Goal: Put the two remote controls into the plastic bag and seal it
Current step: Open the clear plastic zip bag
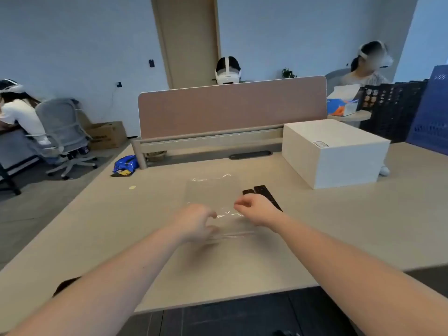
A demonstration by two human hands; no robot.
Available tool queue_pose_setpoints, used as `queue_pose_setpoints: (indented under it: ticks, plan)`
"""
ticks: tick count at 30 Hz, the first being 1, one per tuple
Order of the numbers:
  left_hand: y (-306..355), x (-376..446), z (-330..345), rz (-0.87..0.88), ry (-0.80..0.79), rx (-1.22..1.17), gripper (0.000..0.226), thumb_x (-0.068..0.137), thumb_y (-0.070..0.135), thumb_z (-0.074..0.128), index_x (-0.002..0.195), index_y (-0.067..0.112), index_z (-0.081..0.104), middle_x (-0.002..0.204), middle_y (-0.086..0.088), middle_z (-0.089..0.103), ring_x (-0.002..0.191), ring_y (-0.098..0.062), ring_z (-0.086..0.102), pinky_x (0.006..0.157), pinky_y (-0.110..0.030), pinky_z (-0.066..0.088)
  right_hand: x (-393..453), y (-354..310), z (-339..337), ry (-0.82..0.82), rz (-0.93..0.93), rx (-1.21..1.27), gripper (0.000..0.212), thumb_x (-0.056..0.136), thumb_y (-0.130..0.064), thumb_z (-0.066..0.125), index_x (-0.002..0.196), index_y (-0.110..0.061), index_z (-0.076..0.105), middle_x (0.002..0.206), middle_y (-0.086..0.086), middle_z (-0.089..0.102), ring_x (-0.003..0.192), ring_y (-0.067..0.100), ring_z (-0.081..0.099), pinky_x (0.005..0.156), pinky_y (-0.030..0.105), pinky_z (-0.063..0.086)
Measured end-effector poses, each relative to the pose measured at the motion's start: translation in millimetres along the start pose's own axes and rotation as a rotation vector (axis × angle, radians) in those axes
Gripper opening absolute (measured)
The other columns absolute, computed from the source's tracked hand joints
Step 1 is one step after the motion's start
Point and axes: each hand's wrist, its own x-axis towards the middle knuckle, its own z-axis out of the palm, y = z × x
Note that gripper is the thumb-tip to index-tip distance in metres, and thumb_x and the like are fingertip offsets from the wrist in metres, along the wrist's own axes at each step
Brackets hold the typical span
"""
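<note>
left hand [194, 221], right hand [257, 209] over plastic bag [211, 192]; remotes [264, 194] beside

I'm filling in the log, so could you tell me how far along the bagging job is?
Nothing is packed yet. Both remote controls lie on the table beside the clear plastic bag, outside it. The left hand and right hand are at the bag's near edge. Loading and sealing remain.

Both hands, the left hand [195, 223] and the right hand [254, 209], hovered over a clear plastic bag [211, 192] on the table [121, 226]. Two black remote controls [263, 191] lay just beyond the right hand.
</note>
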Motion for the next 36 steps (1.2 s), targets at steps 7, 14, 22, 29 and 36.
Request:
queue_pose_setpoints:
  ticks: [7, 14, 22, 29, 36]
  plan:
    - [7.8, -14.4, 19.5, 0.083, -0.135, 0.153, 0.023, 0.091, 0.033, 0.05, 0.103, 0.017, 0.061, 0.113, -0.011, 0.066, 0.106, -0.033, 0.059, 0.085, -0.039, 0.052, -9.9, 9.8, 8.2, -0.012, 0.023, -0.002, 0.023, 0.089, -0.019, 0.059, 0.105, -0.007, 0.07, 0.111, 0.009, 0.07, 0.105, 0.02, 0.062, 0.093, 0.028, 0.046]
    - [6.6, -11.5, 36.7, 0.026, -0.082, 0.29, 0.022, 0.09, 0.01, 0.041, 0.095, 0.01, 0.063, 0.107, -0.015, 0.066, 0.1, -0.038, 0.062, 0.08, -0.04, 0.052, -25.1, 17.8, 30.7, -0.049, 0.132, 0.198, 0.024, 0.088, -0.023, 0.06, 0.065, -0.017, 0.06, 0.06, 0.0, 0.062, 0.045, 0.011, 0.052, 0.035, 0.014, 0.039]
    - [14.1, 2.5, 28.2, -0.187, 0.187, -0.212, 0.016, 0.087, 0.018, 0.052, 0.092, 0.015, 0.067, 0.103, -0.007, 0.072, 0.101, -0.028, 0.062, 0.082, -0.034, 0.05, -9.6, 19.4, 43.3, -0.094, 0.24, 0.451, 0.02, 0.088, -0.023, 0.063, 0.079, -0.005, 0.066, 0.07, 0.01, 0.065, 0.052, 0.013, 0.061, 0.051, 0.022, 0.056]
    - [21.7, 3.7, 37.5, -0.187, 0.236, -0.447, 0.008, 0.083, 0.016, 0.059, 0.081, 0.013, 0.067, 0.091, -0.007, 0.073, 0.089, -0.026, 0.064, 0.079, -0.034, 0.052, 2.2, 20.6, 53.9, -0.009, 0.224, 0.513, 0.024, 0.087, -0.026, 0.064, 0.087, -0.003, 0.07, 0.071, 0.01, 0.065, 0.054, 0.012, 0.061, 0.056, 0.018, 0.057]
    - [25.8, 3.6, 43.0, -0.206, 0.235, -0.597, 0.036, 0.078, 0.016, 0.071, 0.054, 0.032, 0.05, 0.06, 0.013, 0.056, 0.067, -0.014, 0.055, 0.064, -0.025, 0.043, -1.8, 28.9, 54.4, 0.056, 0.185, 0.493, 0.023, 0.089, -0.013, 0.061, 0.088, 0.01, 0.067, 0.059, 0.01, 0.062, 0.047, 0.01, 0.058, 0.057, 0.022, 0.057]
